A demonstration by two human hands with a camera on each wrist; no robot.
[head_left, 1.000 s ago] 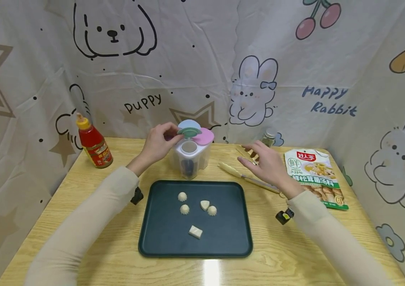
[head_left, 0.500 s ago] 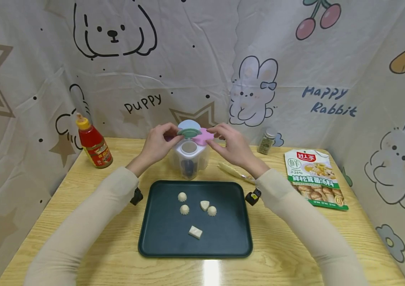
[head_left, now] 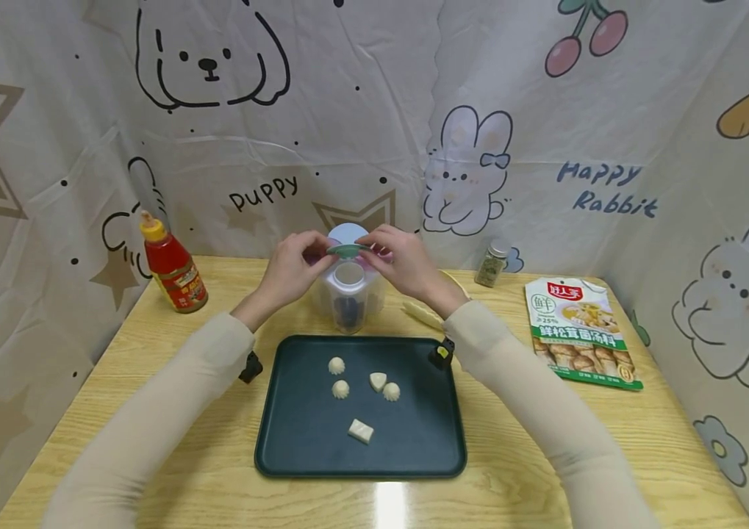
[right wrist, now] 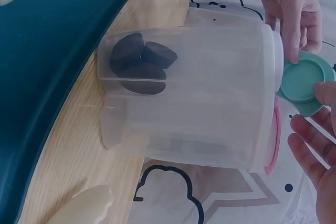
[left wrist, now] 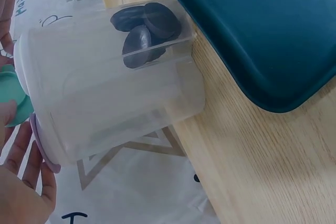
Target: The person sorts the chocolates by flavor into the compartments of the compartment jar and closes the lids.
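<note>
A clear container [head_left: 350, 292] stands just behind the tray [head_left: 295, 441], dark round pieces [right wrist: 139, 61] seen in its front compartment. Its green lid flap [head_left: 348, 250] is raised and pinched from both sides: the left hand [head_left: 291, 266] holds its left edge with curled fingers, the right hand [head_left: 400, 263] its right edge with thumb and fingertips. Five pale dough pieces [head_left: 361, 430] lie on the tray. Left of the container stands a red bottle [head_left: 167, 264]; right of it a spice jar [head_left: 492, 262] and a packet [head_left: 575, 330].
</note>
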